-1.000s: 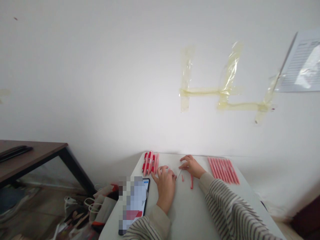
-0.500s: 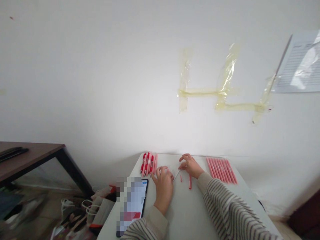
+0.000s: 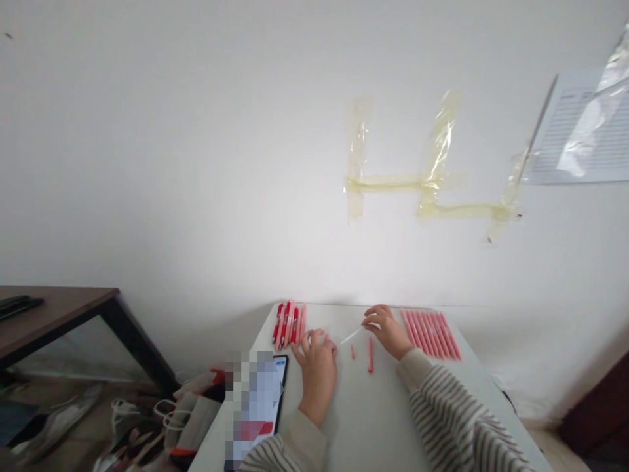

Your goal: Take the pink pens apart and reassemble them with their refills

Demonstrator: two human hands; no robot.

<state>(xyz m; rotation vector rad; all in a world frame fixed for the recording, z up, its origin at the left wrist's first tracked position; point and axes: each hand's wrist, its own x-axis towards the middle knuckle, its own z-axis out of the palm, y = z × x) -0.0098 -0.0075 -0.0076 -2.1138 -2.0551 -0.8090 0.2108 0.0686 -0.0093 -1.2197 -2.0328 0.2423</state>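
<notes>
Between the thumb and fingers of my right hand (image 3: 388, 332) is one end of a thin white pen refill (image 3: 350, 335), which slants down toward my left hand. My left hand (image 3: 317, 367) is closed, its fingers curled around a small pink pen part (image 3: 327, 338) that is mostly hidden. On the white table between the hands lie a short pink pen piece (image 3: 352, 352) and a longer pink pen barrel (image 3: 370, 356). The refill's lower tip shows apart from the left fingers.
Several red and pink pens (image 3: 289, 324) lie side by side at the table's back left. A row of pink pens (image 3: 431, 334) is at the back right. A phone (image 3: 260, 410) rests by the left edge. Behind the table (image 3: 373, 419) stands a taped wall.
My right hand has moved right with the white refill, and the refill's lower end has come away from my left fingers. The view has shifted slightly.
</notes>
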